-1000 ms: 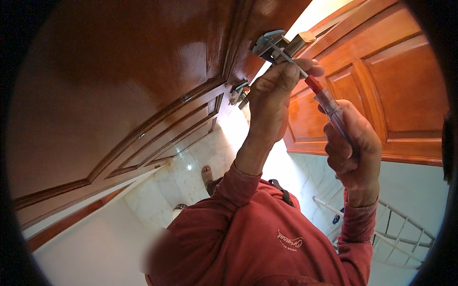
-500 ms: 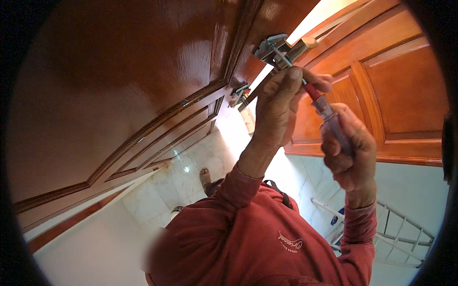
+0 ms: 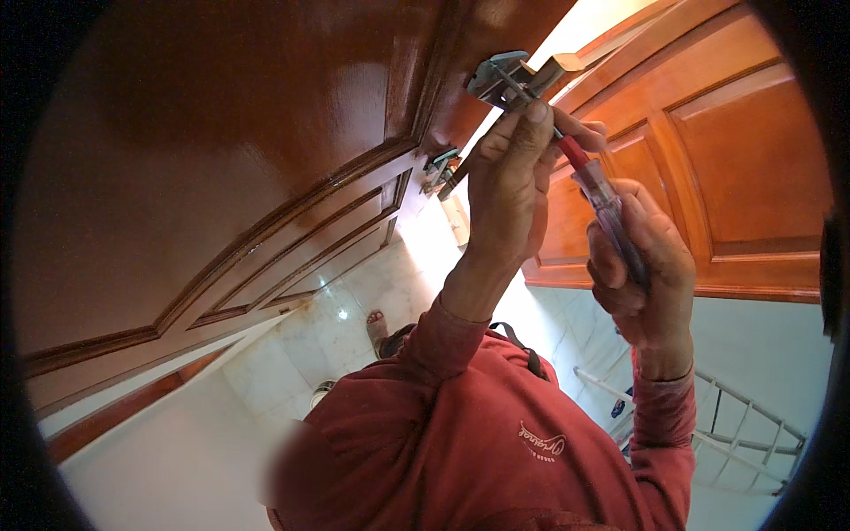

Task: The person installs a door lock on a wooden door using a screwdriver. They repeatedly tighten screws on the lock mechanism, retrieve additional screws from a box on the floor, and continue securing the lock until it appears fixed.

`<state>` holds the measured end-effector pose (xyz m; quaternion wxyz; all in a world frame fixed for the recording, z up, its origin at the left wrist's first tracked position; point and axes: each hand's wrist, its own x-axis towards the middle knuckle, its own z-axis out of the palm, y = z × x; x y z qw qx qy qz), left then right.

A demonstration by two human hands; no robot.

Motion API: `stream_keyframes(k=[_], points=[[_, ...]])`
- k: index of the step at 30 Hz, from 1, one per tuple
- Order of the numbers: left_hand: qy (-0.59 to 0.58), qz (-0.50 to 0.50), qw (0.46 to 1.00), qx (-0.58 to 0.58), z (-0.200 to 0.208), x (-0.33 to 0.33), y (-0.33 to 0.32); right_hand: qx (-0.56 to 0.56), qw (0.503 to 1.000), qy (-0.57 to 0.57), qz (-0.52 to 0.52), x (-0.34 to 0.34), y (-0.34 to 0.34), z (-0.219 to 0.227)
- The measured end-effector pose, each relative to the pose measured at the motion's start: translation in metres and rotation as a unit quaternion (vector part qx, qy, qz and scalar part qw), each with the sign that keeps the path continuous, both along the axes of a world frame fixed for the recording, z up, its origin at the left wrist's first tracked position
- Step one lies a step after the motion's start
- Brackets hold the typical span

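Note:
My right hand (image 3: 657,279) is wrapped loosely round the clear handle of a screwdriver (image 3: 606,208), which has a red collar and a thin shaft. The shaft runs up and left toward a metal cabinet hinge (image 3: 501,80) fixed to the dark brown door (image 3: 292,124). My left hand (image 3: 509,199) closes round the shaft between thumb and index finger, right beside the hinge. The screwdriver's tip and whatever it meets are hidden behind the fingers. A second metal hinge (image 3: 441,168) sits lower along the same door's edge.
An orange-brown panelled door (image 3: 753,159) stands on the right, with a bright gap between it and the dark door. A white metal ladder (image 3: 744,442) is at the lower right. Below lies a pale marble-look floor (image 3: 274,354), where a bare foot (image 3: 377,327) shows.
Both hands and the screwdriver appear slightly higher and further left, as do the hinge and doors, so the view has shifted slightly. The right hand's grip on the handle looks a little looser.

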<state>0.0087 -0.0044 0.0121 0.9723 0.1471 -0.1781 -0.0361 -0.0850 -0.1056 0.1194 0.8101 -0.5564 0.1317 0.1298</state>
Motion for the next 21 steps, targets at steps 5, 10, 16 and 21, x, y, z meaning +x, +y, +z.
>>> stream_keyframes(k=[5,10,16,21], points=[[-0.002,0.029,1.0,0.006,0.001,-0.001,0.001,-0.664,0.662,-0.348,0.006,-0.007,0.011,-0.026],[0.034,-0.039,0.998,-0.043,-0.003,-0.001,-0.007,-0.509,0.832,-0.219,-0.005,-0.011,0.015,-0.027],[-0.001,0.029,0.999,0.016,-0.01,0.002,-0.002,-0.589,0.762,-0.268,0.024,-0.007,0.017,-0.022],[0.036,-0.041,0.998,-0.044,-0.01,-0.004,0.0,-0.297,0.948,-0.112,0.003,-0.004,0.02,-0.009]])
